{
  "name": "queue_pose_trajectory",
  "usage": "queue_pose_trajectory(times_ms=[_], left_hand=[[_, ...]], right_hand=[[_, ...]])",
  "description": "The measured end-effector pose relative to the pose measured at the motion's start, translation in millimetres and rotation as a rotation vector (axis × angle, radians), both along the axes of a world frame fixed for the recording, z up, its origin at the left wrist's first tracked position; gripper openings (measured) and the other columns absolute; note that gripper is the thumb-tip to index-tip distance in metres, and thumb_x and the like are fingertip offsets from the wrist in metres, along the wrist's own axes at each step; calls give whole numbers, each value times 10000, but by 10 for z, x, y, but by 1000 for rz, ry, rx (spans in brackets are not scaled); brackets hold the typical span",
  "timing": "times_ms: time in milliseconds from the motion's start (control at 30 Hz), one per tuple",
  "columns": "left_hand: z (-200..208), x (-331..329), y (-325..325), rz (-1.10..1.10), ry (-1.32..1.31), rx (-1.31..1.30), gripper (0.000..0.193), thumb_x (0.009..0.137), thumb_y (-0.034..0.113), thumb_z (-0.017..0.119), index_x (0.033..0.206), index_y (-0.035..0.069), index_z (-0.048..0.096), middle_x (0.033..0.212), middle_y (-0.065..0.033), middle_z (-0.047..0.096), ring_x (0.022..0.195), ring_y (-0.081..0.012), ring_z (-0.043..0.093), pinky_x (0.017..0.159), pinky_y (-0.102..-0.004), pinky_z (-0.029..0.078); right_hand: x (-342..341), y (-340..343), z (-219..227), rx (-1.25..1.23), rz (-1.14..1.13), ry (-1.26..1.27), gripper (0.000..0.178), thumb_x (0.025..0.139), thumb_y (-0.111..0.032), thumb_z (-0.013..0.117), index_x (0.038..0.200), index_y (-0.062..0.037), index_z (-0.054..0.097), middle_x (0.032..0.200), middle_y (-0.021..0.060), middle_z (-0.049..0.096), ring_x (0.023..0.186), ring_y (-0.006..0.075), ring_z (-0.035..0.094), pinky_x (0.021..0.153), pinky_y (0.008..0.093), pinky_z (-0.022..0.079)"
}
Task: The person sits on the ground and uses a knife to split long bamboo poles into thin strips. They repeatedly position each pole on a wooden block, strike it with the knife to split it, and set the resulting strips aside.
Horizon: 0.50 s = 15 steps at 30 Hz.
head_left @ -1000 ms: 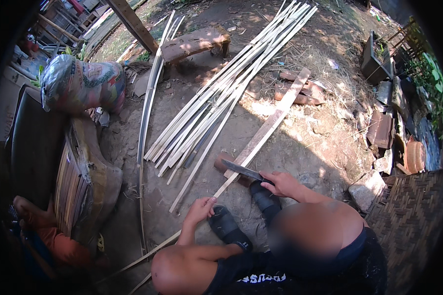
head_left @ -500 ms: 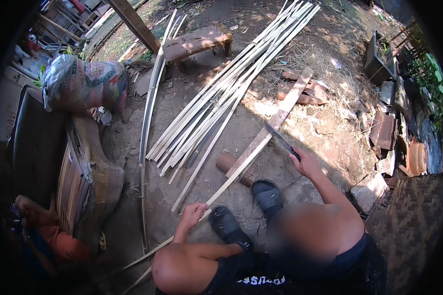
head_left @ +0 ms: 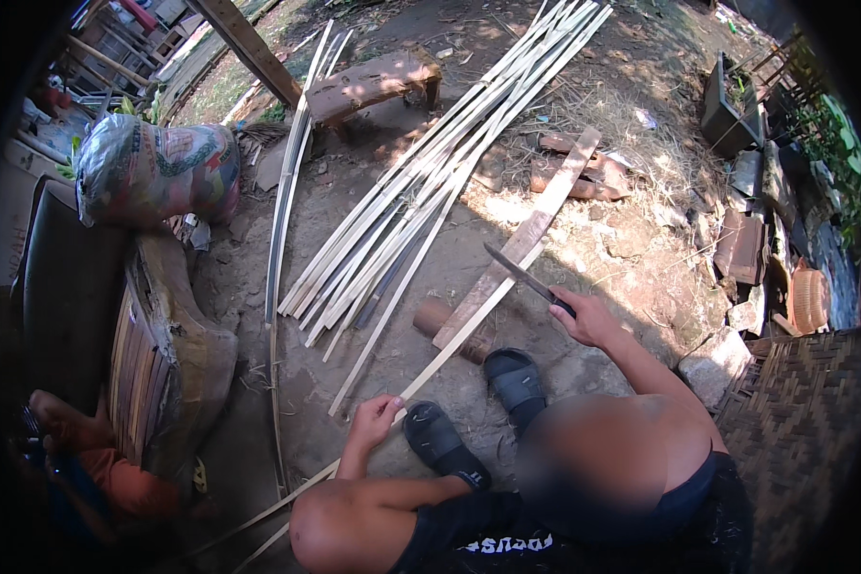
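My left hand (head_left: 373, 418) grips a long pale bamboo strip (head_left: 450, 349) near my knee; the strip runs from the lower left up across a wooden plank (head_left: 538, 222). The plank's near end rests on a short round log (head_left: 432, 316). My right hand (head_left: 585, 320) holds a dark-bladed knife (head_left: 518, 273), its blade pointing up and left just above the strip and the plank. Both my feet wear black sandals (head_left: 443, 442) on the dirt between my hands.
A pile of split bamboo strips (head_left: 421, 191) lies on the ground ahead, with a low wooden bench (head_left: 373, 81) behind it. A filled sack (head_left: 153, 167) sits at left. Stones and bricks (head_left: 737, 249) and a woven mat (head_left: 804, 411) are at right. Another person (head_left: 96, 464) sits lower left.
My right hand lifted the knife off the strip, up and to the right, then the blade swung slightly back left. My left hand kept hold of the strip, shifting a little.
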<state>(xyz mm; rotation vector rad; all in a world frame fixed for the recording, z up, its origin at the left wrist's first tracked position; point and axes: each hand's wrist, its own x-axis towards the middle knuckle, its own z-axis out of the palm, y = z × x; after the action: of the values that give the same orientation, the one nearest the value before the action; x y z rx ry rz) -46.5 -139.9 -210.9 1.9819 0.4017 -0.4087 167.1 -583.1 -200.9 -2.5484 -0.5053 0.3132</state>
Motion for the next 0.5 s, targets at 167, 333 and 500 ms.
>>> queue_pose_trajectory(times_ms=[167,333,500], left_hand=[[89,-69,-55,9,-86,1,264,971,242,648,982,-8,731,716,-26,656,686,-75,539,627,-273,454],[72,-21,-39,68,-51,1,236,964,212,655,986,-10,730,711,-18,648,688,-65,532,624,-261,451],[7,-49,55,85,-44,23,258,963,250,667,951,2,741,676,49,584,668,-51,521,593,-241,411]], right_hand=[[35,-154,147,-39,-231,61,450,967,-376,580,1334,-116,580,1071,209,695,973,413,662,846,467,526],[9,45,161,10,41,26,443,974,-381,559,1319,-103,587,1020,247,689,947,436,659,827,488,519],[360,-679,-104,3,-589,6,435,998,-400,512,1292,-85,580,964,245,697,931,439,666,808,501,519]])
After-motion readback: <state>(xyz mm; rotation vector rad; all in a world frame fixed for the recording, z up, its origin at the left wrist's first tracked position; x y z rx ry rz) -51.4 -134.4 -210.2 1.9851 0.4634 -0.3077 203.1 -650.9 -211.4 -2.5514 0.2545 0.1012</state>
